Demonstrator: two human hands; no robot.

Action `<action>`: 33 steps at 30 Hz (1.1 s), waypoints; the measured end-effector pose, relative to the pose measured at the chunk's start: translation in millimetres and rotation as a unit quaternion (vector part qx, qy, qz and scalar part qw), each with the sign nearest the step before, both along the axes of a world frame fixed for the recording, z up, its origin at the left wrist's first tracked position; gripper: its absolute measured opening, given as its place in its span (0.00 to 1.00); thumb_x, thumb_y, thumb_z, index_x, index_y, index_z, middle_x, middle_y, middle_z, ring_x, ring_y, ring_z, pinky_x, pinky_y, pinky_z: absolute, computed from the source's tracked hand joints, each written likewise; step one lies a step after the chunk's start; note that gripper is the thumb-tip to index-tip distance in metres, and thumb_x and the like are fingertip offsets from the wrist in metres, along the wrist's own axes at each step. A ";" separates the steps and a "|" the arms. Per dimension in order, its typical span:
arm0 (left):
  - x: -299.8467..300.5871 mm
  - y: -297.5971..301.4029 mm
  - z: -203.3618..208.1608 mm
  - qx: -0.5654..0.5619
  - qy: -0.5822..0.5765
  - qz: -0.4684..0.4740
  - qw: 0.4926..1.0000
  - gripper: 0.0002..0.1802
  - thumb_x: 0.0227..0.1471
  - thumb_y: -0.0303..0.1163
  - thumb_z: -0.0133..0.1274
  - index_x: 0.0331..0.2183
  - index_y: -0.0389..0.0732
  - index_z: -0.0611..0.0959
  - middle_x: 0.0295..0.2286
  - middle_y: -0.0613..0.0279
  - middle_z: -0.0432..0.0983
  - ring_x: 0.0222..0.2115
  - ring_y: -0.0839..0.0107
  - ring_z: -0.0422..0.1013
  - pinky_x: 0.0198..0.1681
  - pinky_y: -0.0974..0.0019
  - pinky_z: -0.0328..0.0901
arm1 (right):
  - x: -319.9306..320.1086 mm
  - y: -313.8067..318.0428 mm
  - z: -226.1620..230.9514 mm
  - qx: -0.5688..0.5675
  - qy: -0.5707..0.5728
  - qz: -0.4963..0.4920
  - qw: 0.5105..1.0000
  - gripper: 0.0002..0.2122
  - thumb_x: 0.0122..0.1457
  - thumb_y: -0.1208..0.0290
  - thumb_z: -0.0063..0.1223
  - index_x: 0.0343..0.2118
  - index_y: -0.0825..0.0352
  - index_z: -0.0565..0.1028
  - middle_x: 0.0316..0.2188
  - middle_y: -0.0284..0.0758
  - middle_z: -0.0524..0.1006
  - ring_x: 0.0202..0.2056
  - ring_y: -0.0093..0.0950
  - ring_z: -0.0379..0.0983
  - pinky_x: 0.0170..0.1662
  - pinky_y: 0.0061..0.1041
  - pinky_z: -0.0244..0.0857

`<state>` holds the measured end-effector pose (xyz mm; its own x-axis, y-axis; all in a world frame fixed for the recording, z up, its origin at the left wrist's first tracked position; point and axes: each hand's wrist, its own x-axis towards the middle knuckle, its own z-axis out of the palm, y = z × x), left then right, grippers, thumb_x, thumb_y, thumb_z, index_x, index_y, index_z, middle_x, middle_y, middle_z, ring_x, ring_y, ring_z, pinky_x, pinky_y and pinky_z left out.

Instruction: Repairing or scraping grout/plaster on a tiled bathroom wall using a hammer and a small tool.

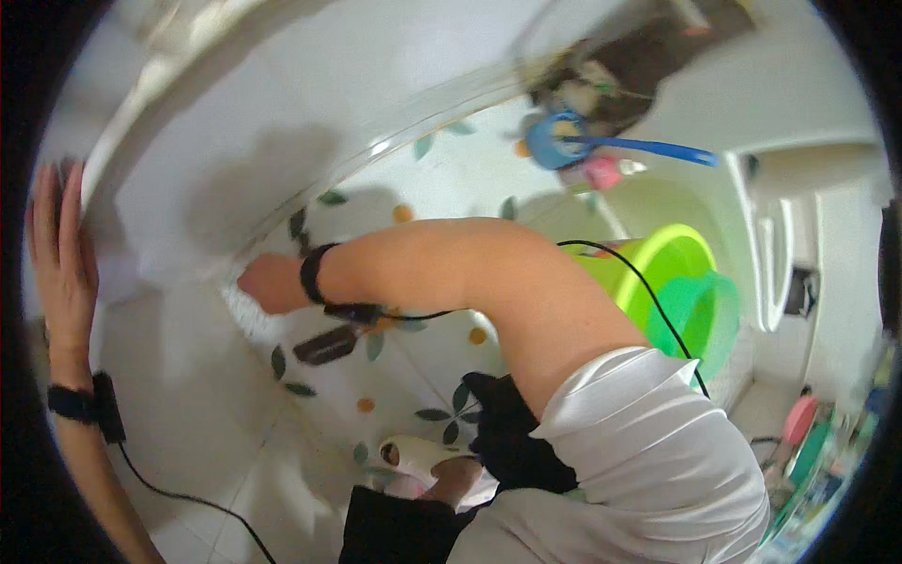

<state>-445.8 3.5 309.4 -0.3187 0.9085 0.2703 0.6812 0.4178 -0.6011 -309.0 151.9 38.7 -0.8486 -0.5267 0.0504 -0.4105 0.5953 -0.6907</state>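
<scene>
My left hand [68,258] is at the far left, its fingers stretched upward beside the curved white rim [141,94] of a fixture. It appears to rest flat on that surface and holds nothing I can see. My right hand [272,284] reaches down to the floor corner, at the foot of the white wall [216,179]. Its fingers are closed, and whatever they grip is hidden. A white speckled patch [246,318] shows right below it, too blurred to tell foam from bristles. Close by is a dark, flat, rectangular piece [326,346].
Tiles with leaf and orange-dot patterns [404,371] cover the floor. To the right stand a yellow-green bucket [691,246] and a green translucent basin [719,324]. Behind them are a blue container [556,141], a blue-handled tool [658,150] and a pink bottle [601,172]. Black cables hang from both wrists.
</scene>
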 end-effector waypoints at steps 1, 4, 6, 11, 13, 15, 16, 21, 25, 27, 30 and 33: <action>0.0 -3.3 -4.3 -0.016 0.011 0.017 1.000 0.31 0.52 0.18 0.43 0.58 0.44 0.65 0.58 0.52 0.56 0.60 0.58 0.53 0.61 0.55 0.50 | 2.2 13.7 24.6 0.022 -0.009 0.002 1.000 0.06 0.43 0.76 0.50 0.26 0.71 0.74 0.27 0.47 0.77 0.33 0.46 0.74 0.38 0.41 0.67; -7.3 -6.9 -16.1 -0.017 -0.009 0.013 1.000 0.32 0.53 0.18 0.41 0.59 0.45 0.62 0.60 0.55 0.53 0.62 0.60 0.49 0.64 0.53 0.46 | 26.6 67.8 82.6 0.045 -0.015 0.019 0.999 0.05 0.44 0.76 0.49 0.24 0.70 0.75 0.26 0.47 0.76 0.32 0.46 0.73 0.37 0.40 0.67; -11.4 -14.0 -15.9 -0.038 0.033 0.012 0.999 0.32 0.54 0.18 0.41 0.60 0.46 0.60 0.60 0.58 0.51 0.62 0.61 0.48 0.65 0.53 0.44 | 44.8 95.6 106.1 0.029 -0.014 -0.008 0.999 0.06 0.44 0.76 0.49 0.25 0.70 0.75 0.26 0.47 0.76 0.32 0.46 0.73 0.36 0.40 0.67; -6.9 -2.8 -19.0 -0.075 0.090 -0.005 0.993 0.32 0.56 0.22 0.37 0.62 0.48 0.54 0.62 0.64 0.48 0.63 0.67 0.43 0.67 0.55 0.40 | 126.3 205.7 188.1 -0.040 -0.015 -0.102 0.994 0.06 0.47 0.73 0.49 0.27 0.68 0.74 0.25 0.44 0.75 0.30 0.41 0.73 0.33 0.37 0.66; -3.6 10.9 -21.3 -0.059 0.089 -0.036 0.994 0.33 0.56 0.21 0.37 0.62 0.46 0.53 0.62 0.64 0.47 0.64 0.67 0.42 0.67 0.55 0.39 | 168.9 259.2 235.8 -0.004 -0.118 -0.176 0.977 0.05 0.49 0.74 0.51 0.29 0.68 0.73 0.24 0.41 0.75 0.28 0.36 0.72 0.32 0.34 0.66; 1.3 14.5 -17.7 -0.052 0.088 -0.059 0.993 0.34 0.55 0.20 0.37 0.62 0.45 0.52 0.62 0.63 0.47 0.64 0.67 0.41 0.67 0.56 0.38 | 209.4 311.1 271.4 0.062 -0.124 -0.242 0.960 0.06 0.50 0.73 0.54 0.30 0.68 0.74 0.24 0.36 0.75 0.28 0.26 0.72 0.33 0.29 0.66; 2.0 14.6 -14.5 -0.059 0.096 -0.062 0.992 0.33 0.56 0.21 0.36 0.62 0.46 0.53 0.62 0.64 0.46 0.64 0.67 0.41 0.68 0.56 0.37 | 233.2 336.9 289.2 0.056 -0.158 -0.285 0.944 0.07 0.52 0.72 0.55 0.32 0.68 0.74 0.24 0.33 0.75 0.29 0.22 0.71 0.34 0.26 0.66; 0.2 10.8 -8.1 -0.060 0.122 -0.099 0.986 0.32 0.56 0.22 0.34 0.62 0.48 0.53 0.63 0.66 0.46 0.64 0.68 0.40 0.68 0.58 0.36 | 355.8 454.9 354.5 0.032 -0.287 -0.497 0.818 0.05 0.52 0.74 0.54 0.30 0.69 0.74 0.21 0.28 0.70 0.22 0.18 0.65 0.26 0.17 0.60; -0.5 13.5 -9.7 -0.051 0.113 -0.082 0.989 0.32 0.57 0.23 0.32 0.62 0.48 0.52 0.63 0.67 0.45 0.64 0.69 0.40 0.68 0.59 0.36 | 456.5 536.0 349.1 0.044 -0.298 -0.654 0.694 0.07 0.51 0.74 0.53 0.30 0.72 0.74 0.22 0.30 0.72 0.23 0.19 0.68 0.25 0.19 0.63; 1.1 19.4 -12.0 -0.046 0.124 -0.093 0.987 0.32 0.57 0.22 0.32 0.62 0.49 0.51 0.63 0.68 0.45 0.64 0.69 0.39 0.68 0.59 0.35 | 485.6 553.6 330.5 0.083 -0.249 -0.703 0.660 0.07 0.51 0.73 0.52 0.31 0.73 0.75 0.23 0.32 0.74 0.25 0.21 0.71 0.26 0.20 0.65; 10.2 27.7 -5.1 -0.060 0.133 -0.125 0.981 0.31 0.59 0.22 0.31 0.62 0.45 0.50 0.63 0.64 0.44 0.64 0.69 0.38 0.68 0.59 0.33 | 505.4 569.7 315.0 0.186 -0.192 -0.771 0.578 0.10 0.53 0.72 0.50 0.34 0.72 0.76 0.25 0.37 0.77 0.28 0.27 0.76 0.29 0.24 0.69; 11.2 20.1 -4.1 -0.063 0.134 -0.107 0.983 0.31 0.58 0.21 0.31 0.63 0.45 0.50 0.63 0.65 0.44 0.64 0.69 0.38 0.68 0.60 0.34 | 524.5 598.4 294.2 0.384 -0.166 -0.739 0.527 0.12 0.55 0.67 0.46 0.37 0.67 0.76 0.29 0.44 0.78 0.31 0.39 0.77 0.35 0.35 0.70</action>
<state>-434.6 23.6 305.3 -0.0500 0.9786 0.1997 0.5559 0.1934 -0.8084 215.5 750.3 332.8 -0.2553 0.9666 0.0233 0.9625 0.2518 0.1007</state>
